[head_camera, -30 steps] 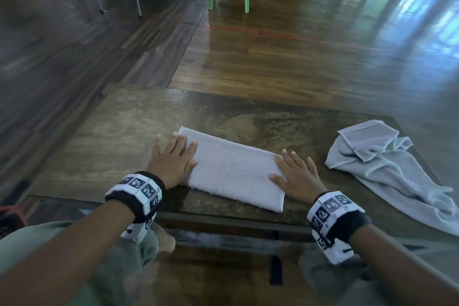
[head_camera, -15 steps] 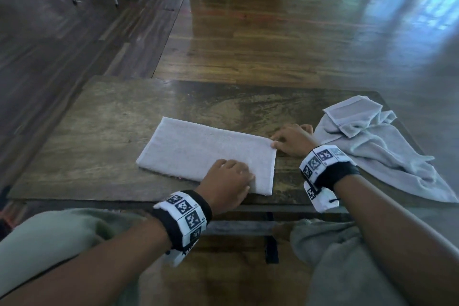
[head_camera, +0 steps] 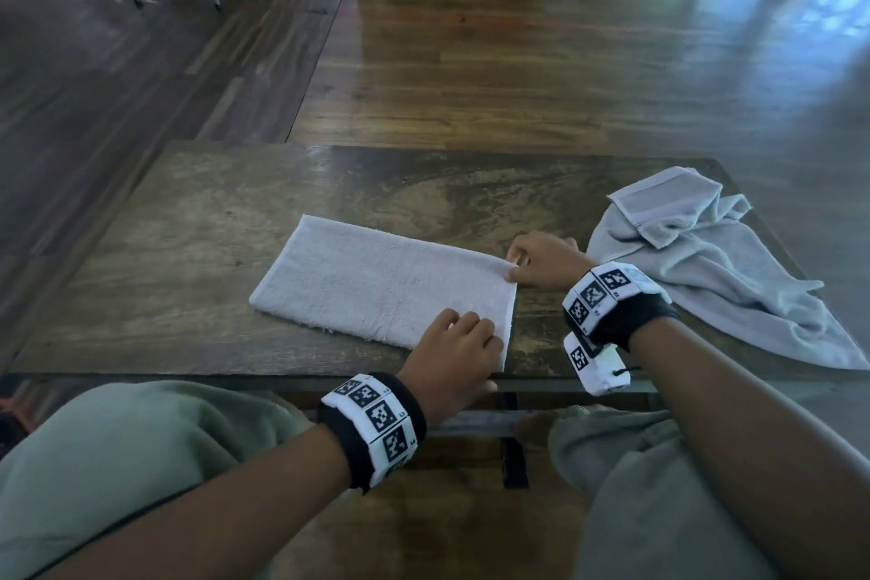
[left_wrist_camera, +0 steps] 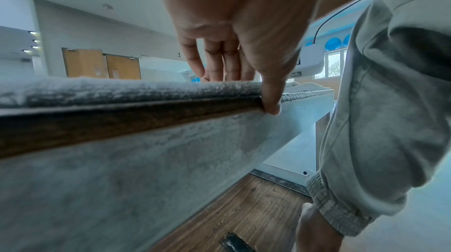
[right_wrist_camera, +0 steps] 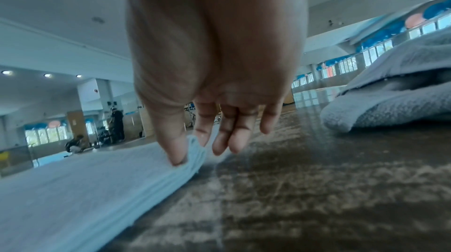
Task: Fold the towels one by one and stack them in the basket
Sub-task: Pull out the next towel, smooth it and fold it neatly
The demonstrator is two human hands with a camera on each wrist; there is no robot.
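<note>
With both hands pinching the right short end of the folded towel (head_camera: 376,283), your right hand (head_camera: 541,261) at the far corner and your left hand (head_camera: 454,351) at the near one, note that its long axis extends leftward across the desk (head_camera: 197,226).

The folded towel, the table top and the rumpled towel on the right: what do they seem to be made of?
Folded towel: pale terry cloth, probably cotton; fuzzy nap and stacked layers show at its edge in the wrist views. Table top: dark wood, apparently varnished, with worn, streaky patches and visible grain. Rumpled towel: grey terry cloth with a flat hemmed border, soft enough to drape and crease.
</note>
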